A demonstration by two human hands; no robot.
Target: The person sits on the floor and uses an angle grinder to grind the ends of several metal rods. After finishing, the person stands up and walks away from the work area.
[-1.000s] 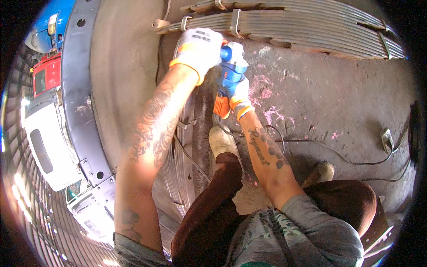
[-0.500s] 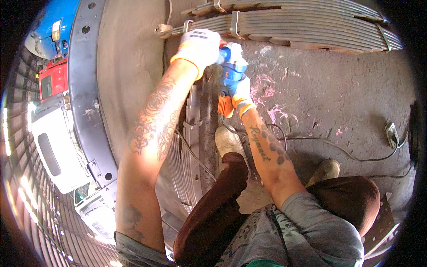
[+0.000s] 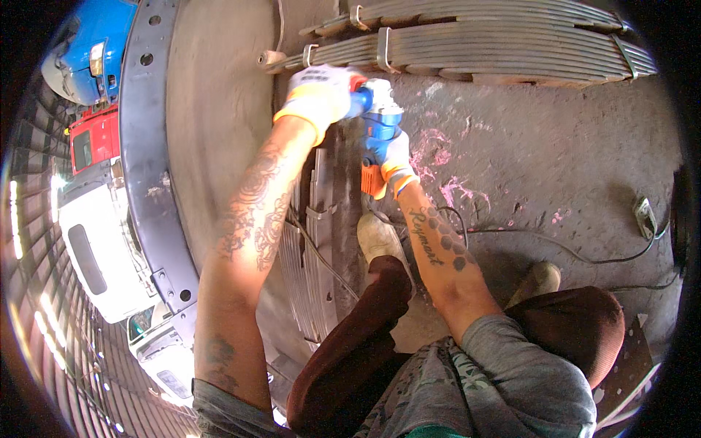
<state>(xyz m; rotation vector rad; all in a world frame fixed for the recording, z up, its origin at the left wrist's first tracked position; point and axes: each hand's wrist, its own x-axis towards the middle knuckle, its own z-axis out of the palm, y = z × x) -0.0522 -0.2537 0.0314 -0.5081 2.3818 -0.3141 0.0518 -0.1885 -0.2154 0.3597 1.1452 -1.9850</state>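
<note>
In a white glove with an orange cuff, my left hand point(image 3: 315, 95) is closed around the side handle of an angle grinder point(image 3: 381, 123). My right hand point(image 3: 396, 155), gloved too, wraps the blue body, whose rear end is orange. The grinder's silver head points away from me, and its disc cannot be made out. Beneath and left of the tool runs a long dark metal piece point(image 3: 342, 197) on the floor, beside a stack of leaf springs point(image 3: 299, 281) near my left forearm.
Bundled leaf springs point(image 3: 504, 47) lie across the far side. A power cord point(image 3: 544, 235) runs right to an outlet box point(image 3: 645, 217). A dark drilled beam point(image 3: 142, 153) curves along the left, with trucks point(image 3: 80, 241) beyond. My left shoe point(image 3: 378, 237) is close below the grinder.
Both hands and the grinder have shifted slightly toward me, the left hand a little more than the right. The grip on the tool is the same.
</note>
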